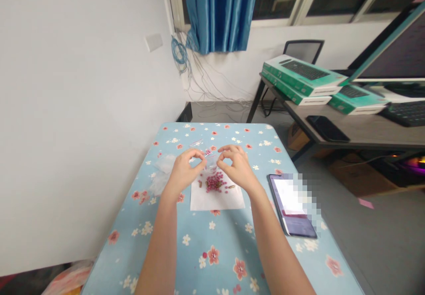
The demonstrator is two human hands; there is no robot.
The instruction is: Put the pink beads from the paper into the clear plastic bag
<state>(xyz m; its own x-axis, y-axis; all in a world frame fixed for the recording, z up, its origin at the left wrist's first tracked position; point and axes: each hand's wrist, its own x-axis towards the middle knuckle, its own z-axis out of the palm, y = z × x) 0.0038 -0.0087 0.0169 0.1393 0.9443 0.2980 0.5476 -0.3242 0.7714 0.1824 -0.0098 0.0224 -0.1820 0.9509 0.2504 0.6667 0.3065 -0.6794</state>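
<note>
Your left hand [184, 170] and right hand [234, 167] each pinch a small clear bag [210, 157], fingers closed on it, above the pink beads [214, 182] on white paper [216, 197] mid-desk [206, 250]. The phone [292, 204] lies near the right edge; bare cloth lies nearer you.
</note>
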